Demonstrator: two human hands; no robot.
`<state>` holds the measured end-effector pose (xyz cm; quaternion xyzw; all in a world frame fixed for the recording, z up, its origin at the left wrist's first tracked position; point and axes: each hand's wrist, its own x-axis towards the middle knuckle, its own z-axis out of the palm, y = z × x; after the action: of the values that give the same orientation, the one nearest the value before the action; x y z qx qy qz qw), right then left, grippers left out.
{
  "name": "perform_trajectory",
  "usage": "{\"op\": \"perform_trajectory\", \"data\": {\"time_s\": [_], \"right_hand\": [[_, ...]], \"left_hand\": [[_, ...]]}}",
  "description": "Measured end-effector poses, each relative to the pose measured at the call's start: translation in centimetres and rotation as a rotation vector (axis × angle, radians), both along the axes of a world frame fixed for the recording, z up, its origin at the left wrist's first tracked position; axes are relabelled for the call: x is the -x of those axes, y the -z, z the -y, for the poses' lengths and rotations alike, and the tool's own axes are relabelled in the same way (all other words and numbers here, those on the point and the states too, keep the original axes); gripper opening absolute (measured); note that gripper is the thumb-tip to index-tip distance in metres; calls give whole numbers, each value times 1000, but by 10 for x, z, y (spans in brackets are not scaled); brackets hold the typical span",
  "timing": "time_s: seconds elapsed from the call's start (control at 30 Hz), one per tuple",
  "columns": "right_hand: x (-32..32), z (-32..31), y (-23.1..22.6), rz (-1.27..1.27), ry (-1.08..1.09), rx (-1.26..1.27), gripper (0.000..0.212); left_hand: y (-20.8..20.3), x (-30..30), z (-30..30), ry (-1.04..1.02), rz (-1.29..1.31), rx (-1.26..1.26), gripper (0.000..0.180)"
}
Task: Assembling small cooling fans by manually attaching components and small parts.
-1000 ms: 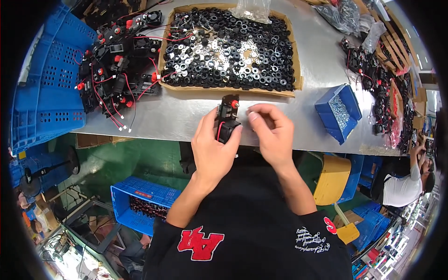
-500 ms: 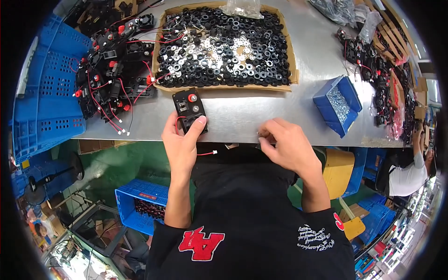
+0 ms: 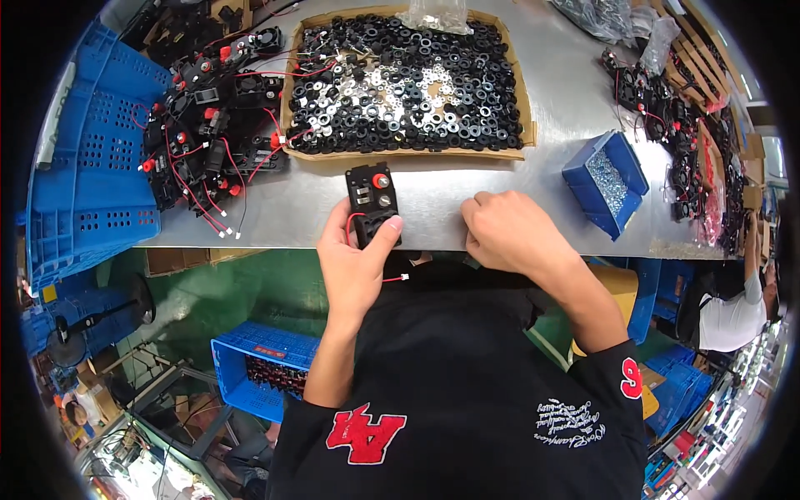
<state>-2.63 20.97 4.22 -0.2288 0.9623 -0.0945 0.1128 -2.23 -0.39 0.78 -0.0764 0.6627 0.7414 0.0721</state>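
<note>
A black rectangular assembly [image 3: 364, 179] with a red-ringed post, a bare metal post and a small fan is gripped in my left hand [image 3: 354, 262], thumb on the fan end. Its red wire curls along the side, and a white plug [image 3: 405, 277] dangles below the hand. To the right, my right hand [image 3: 512, 233] hovers at the table's front edge with fingers curled together, back of the hand up. What its fingertips hold, if anything, is hidden. Beyond both hands lies a shallow cardboard tray [image 3: 408, 156] full of black rings and silver washers.
Similar fan assemblies with red wires [image 3: 208, 125] are heaped at the left beside a blue perforated crate [image 3: 104, 167]. A blue bin [image 3: 587, 196] of small metal parts stands at the right. More assemblies [image 3: 683, 158] line the far right, where a person in white [image 3: 733, 321] works.
My left hand has shifted right with the assembly, which is now more upright. My right hand has turned, its back rolling upward and its fingertips going out of sight.
</note>
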Motion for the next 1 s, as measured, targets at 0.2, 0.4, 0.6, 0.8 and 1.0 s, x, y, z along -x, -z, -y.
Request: {"op": "perform_trajectory", "data": {"time_s": [0.2,0.4,0.6,0.8,1.0], "right_hand": [[15,-10,5,-25,113,220,11],[10,-8,8,180,396,797,8],[-8,15,17,101,466,1221,16],[-17,29,18,-97,594,1164,12],[-23,42,20,-164,684,1194,12]], "left_hand": [[-12,-4,-12,65,9,-13,40],[-7,-8,-23,98,-27,65,42],[1,-11,-31,68,-221,299,42],[-10,-10,-40,14,-390,516,48],[-8,-12,-51,-64,-531,575,48]]}}
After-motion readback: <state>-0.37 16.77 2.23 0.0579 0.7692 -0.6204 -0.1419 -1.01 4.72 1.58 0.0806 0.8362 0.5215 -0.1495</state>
